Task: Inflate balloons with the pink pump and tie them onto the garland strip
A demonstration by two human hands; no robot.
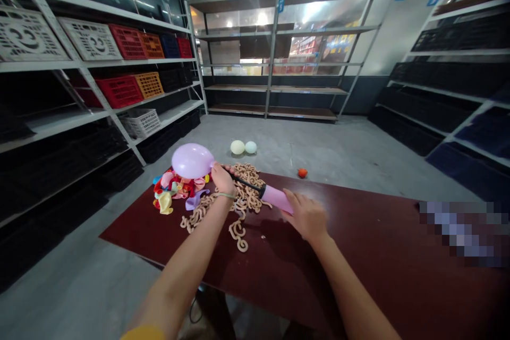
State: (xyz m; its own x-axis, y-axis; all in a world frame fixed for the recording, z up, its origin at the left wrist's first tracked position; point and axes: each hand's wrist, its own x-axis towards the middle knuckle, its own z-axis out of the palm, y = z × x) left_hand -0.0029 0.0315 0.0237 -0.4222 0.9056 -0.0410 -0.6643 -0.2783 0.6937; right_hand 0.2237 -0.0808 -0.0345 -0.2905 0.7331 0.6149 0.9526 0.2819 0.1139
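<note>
Lilac balloon point(193, 160) just left of left hand point(223, 178) pinching it; right hand point(308, 216) wrapped round pink pump point(276, 198)

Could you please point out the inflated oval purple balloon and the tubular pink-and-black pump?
Inflated oval purple balloon point(193, 160): head view, middle of its body.
Tubular pink-and-black pump point(275, 198): head view, on its pink barrel.

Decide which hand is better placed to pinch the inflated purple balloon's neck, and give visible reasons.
Probably the left hand: its grip is at the neck end of the purple balloon. The right hand is wrapped around the pink pump, farther from the balloon.
</note>
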